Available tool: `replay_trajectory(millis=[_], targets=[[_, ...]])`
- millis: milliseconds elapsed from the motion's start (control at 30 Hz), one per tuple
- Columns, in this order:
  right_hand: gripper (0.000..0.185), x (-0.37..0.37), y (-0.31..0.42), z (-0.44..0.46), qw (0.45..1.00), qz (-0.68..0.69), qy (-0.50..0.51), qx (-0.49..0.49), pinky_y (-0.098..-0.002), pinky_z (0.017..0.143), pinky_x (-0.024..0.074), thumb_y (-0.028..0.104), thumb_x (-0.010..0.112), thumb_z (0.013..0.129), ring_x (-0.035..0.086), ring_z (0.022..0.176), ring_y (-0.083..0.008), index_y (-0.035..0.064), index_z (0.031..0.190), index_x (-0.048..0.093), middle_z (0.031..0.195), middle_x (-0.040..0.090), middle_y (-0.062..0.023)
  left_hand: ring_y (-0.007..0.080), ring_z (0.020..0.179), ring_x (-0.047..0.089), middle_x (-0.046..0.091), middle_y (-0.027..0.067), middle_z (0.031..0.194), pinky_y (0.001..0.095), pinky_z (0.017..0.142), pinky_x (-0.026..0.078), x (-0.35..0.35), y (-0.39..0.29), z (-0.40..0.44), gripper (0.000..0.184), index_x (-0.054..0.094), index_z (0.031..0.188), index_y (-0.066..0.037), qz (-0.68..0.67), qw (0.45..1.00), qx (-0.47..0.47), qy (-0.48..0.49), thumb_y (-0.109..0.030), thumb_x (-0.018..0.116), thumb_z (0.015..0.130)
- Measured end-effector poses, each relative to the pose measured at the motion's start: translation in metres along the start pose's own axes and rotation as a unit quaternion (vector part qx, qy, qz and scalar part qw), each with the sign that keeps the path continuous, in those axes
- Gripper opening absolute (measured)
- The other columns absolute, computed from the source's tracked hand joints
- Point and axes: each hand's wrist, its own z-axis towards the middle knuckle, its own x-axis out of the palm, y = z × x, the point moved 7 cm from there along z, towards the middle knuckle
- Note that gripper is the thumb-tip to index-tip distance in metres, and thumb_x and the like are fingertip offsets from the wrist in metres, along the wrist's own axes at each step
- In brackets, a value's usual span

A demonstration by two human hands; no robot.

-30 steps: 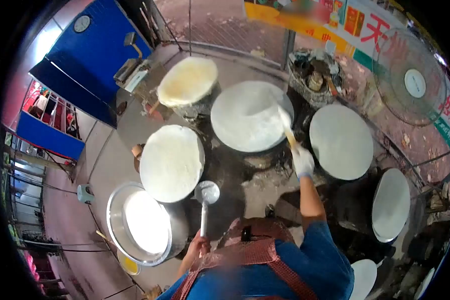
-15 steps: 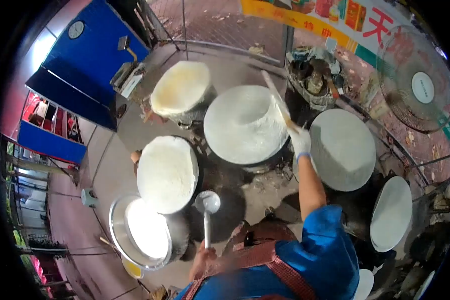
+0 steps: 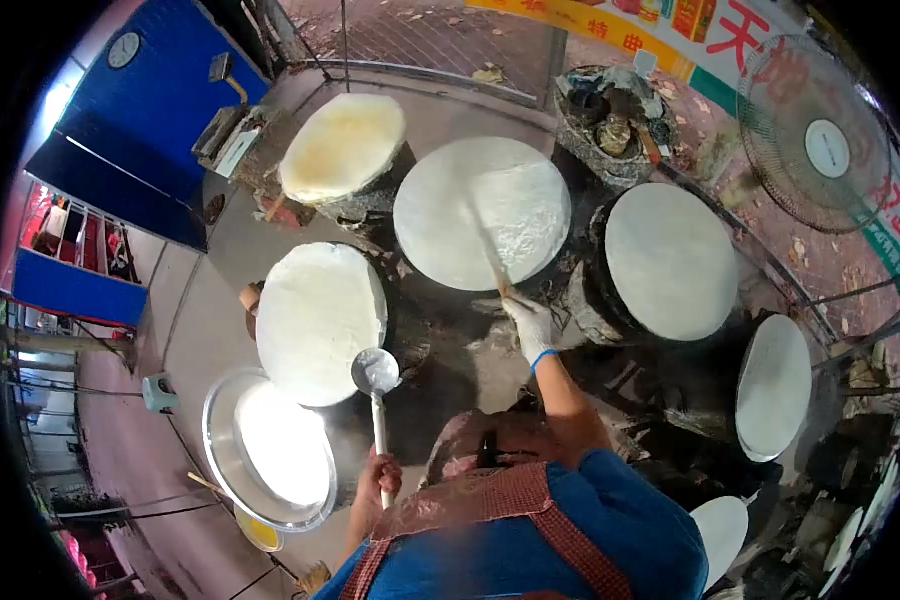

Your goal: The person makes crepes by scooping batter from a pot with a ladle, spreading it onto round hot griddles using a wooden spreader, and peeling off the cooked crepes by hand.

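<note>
My right hand (image 3: 528, 325), in a white glove with a blue cuff, grips a long wooden spreading stick (image 3: 488, 242). Its far part is blurred and lies over the white batter on the middle round griddle (image 3: 422, 225). Wet, shiny batter shows to the right of the stick. In my left hand (image 3: 380, 474) is a ladle (image 3: 378, 370) held by its pale handle. White batter coats the ladle's bowl, which overlaps in view the near right edge of a white round crepe (image 3: 318, 318) on the left griddle.
A metal basin (image 3: 220, 455) of bright white liquid stands at lower left. Other round griddles carry white sheets, at back left (image 3: 342, 150), right (image 3: 670, 260) and far right (image 3: 775, 390). A fan (image 3: 827, 150) stands at upper right, near a cluttered drum (image 3: 615, 125).
My right hand and the stick have swept left and nearer to me, from the griddle's right edge to across its middle. The ladle has moved left towards the left griddle. The view has shifted slightly.
</note>
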Motion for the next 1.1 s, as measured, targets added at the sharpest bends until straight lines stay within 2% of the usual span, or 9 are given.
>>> replay_trajectory(millis=[200,367,467,500,600,633,833,900,1100], targets=[[0.034,-0.077,0.108,0.047,0.987,-0.049,-0.093,-0.121,-0.0324,0.079,0.0453,0.025,0.063,0.079,0.063,0.087,-0.0228,0.0027,0.105,0.063,0.099,0.065,-0.0150,0.0075,0.036,0.031,0.036,-0.0003,0.054,0.0191,0.027,0.026,0.038,-0.011,-0.015,0.034,0.041,0.108,-0.026,0.100,0.995,0.019,-0.017,-0.009,0.047,0.079],[0.029,-0.033,0.131,0.061,0.803,-0.548,0.006,-0.235,-0.0454,0.067,0.0469,0.043,0.047,0.084,0.061,0.075,-0.0335,0.0245,0.101,0.063,0.079,0.063,-0.0153,0.0043,0.037,0.032,0.036,-0.0038,0.055,0.0172,0.028,0.027,0.078,-0.039,0.028,0.015,0.042,0.091,-0.021,0.171,0.984,0.046,0.021,-0.013,0.051,0.082],[0.026,-0.053,0.152,0.036,0.782,-0.564,0.055,-0.260,-0.0438,0.065,0.0479,0.040,0.049,0.085,0.061,0.073,-0.0324,0.0268,0.102,0.063,0.077,0.063,-0.0145,0.0033,0.048,0.039,0.038,-0.0063,0.058,0.0152,0.040,0.032,0.164,-0.058,0.041,0.022,0.044,0.075,-0.015,0.280,0.939,0.150,0.131,-0.029,0.046,0.092],[0.026,-0.069,0.144,0.045,0.791,-0.556,0.021,-0.254,-0.0443,0.066,0.0480,0.041,0.049,0.085,0.061,0.072,-0.0332,0.0279,0.103,0.062,0.076,0.063,-0.0151,0.0040,0.049,0.038,0.038,-0.0060,0.059,0.0170,0.043,0.031,0.166,-0.068,0.071,0.020,0.045,0.076,-0.014,0.164,0.978,0.031,0.123,-0.026,0.044,0.093],[0.029,-0.074,0.128,0.031,0.805,-0.561,-0.010,-0.194,-0.0449,0.067,0.0481,0.042,0.050,0.084,0.061,0.071,-0.0344,0.0266,0.105,0.062,0.076,0.063,-0.0154,0.0064,0.046,0.036,0.038,-0.0040,0.059,0.0188,0.041,0.031,0.240,-0.095,0.101,0.010,0.041,0.081,-0.011,0.400,0.870,0.248,0.149,-0.013,0.047,0.088],[0.030,-0.065,0.131,0.017,0.784,-0.588,0.014,-0.197,-0.0450,0.066,0.0481,0.042,0.050,0.084,0.061,0.071,-0.0345,0.0261,0.106,0.062,0.076,0.063,-0.0154,0.0065,0.039,0.031,0.032,-0.0042,0.051,0.0220,0.034,0.028,0.261,-0.093,0.115,0.018,0.035,0.075,-0.012,0.257,0.948,0.183,0.051,-0.012,0.049,0.086],[0.034,-0.089,0.107,-0.016,0.748,-0.615,-0.084,-0.235,-0.0437,0.052,0.0441,0.045,0.048,0.085,0.058,0.058,-0.0299,0.0200,0.102,0.064,0.060,0.057,-0.0146,0.0128,0.040,0.033,0.034,0.0032,0.058,0.0269,0.034,0.028,0.314,-0.065,0.175,0.019,0.032,0.091,-0.012,0.308,0.925,0.219,0.026,-0.003,0.047,0.082],[0.029,-0.062,0.100,-0.042,0.787,-0.601,0.031,-0.134,-0.0425,0.054,0.0449,0.042,0.051,0.085,0.060,0.061,-0.0293,0.0252,0.103,0.064,0.065,0.059,-0.0145,0.0128,0.040,0.033,0.033,0.0033,0.057,0.0273,0.034,0.029,0.321,-0.042,0.188,0.020,0.031,0.090,-0.011,0.337,0.920,0.198,0.028,-0.005,0.048,0.082],[0.020,-0.041,0.131,-0.109,0.867,-0.398,-0.037,-0.299,-0.0390,0.061,0.0475,0.031,0.065,0.078,0.061,0.068,-0.0309,0.0153,0.090,0.068,0.075,0.063,-0.0138,0.0079,0.037,0.029,0.029,-0.0009,0.054,0.0203,0.032,0.026,0.273,-0.026,0.108,0.012,0.036,0.097,-0.015,0.130,0.972,0.017,0.195,-0.018,0.045,0.090]])
